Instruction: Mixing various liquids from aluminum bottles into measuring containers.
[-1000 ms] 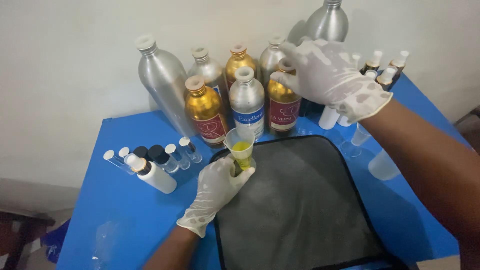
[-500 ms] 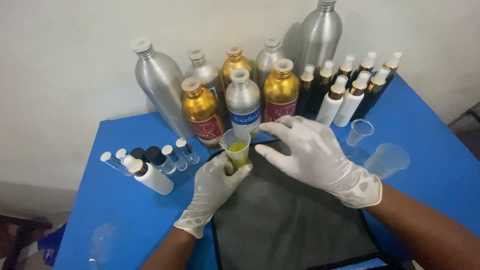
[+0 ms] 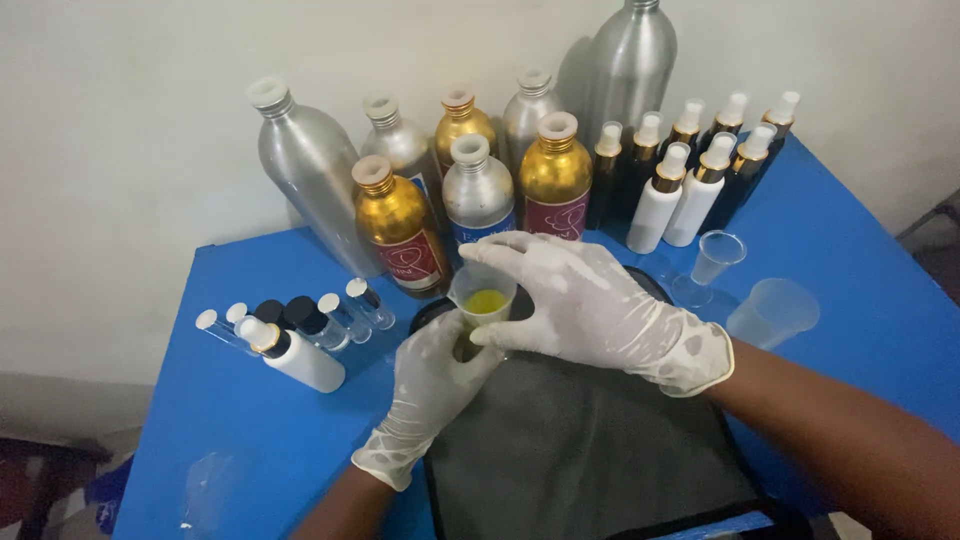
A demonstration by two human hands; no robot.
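Left hand fingers closed around small clear cup of yellow liquid; right hand fingers pinch its rim from above; cup sits above dark mat, gold bottle just behind.

Thin white disposable gloves are worn on the left hand and the right hand, wrinkled, with rolled cuffs at the wrists; forearms are left unsleeved.

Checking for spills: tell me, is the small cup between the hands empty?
No, the small cup held by the left hand and right hand contains yellow liquid.
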